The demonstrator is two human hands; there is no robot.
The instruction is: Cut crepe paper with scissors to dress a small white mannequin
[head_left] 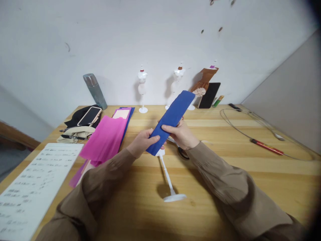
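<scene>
A folded strip of blue crepe paper (173,112) slants up to the right between my hands. My left hand (142,142) pinches its lower end, thumb on top. My right hand (182,132) grips it near the middle, thumb across the front and fingers behind. Just below the strip stands a white doll stand (167,174) on a round base; its upper part is hidden behind the paper. Scissors (183,153) lie on the table by my right hand, partly covered by it. Left of my left hand lie pink crepe paper sheets (105,137).
Along the wall are white mini mannequins (142,83), one in a brown paper dress (204,80), a tilted phone (210,95) and a flask (94,90). A handwritten sheet (37,187) lies left, near another phone (89,116). A cable with a red stick (267,146) lies right.
</scene>
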